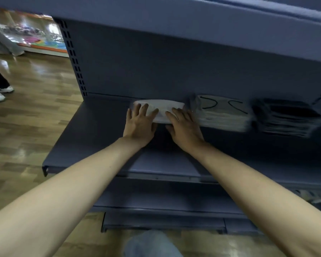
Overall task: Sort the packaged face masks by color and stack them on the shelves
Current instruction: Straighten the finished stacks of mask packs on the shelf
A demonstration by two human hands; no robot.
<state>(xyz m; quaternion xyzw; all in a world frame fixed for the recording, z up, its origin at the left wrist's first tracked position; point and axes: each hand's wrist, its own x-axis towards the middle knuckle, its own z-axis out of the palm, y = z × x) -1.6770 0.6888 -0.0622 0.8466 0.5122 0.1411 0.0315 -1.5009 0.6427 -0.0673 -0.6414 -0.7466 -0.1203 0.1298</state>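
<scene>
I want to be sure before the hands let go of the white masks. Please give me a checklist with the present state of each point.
1. White mask pack lies flat on the shelf: ok.
2. Left hand and right hand both rest on it, fingers straight: ok.
3. Pack stands apart from the grey-white stack: cannot tell, the right hand covers the gap.
4. Black stack kept separate by color: ok.
5. Stack edges even: cannot tell, blurred.
</scene>
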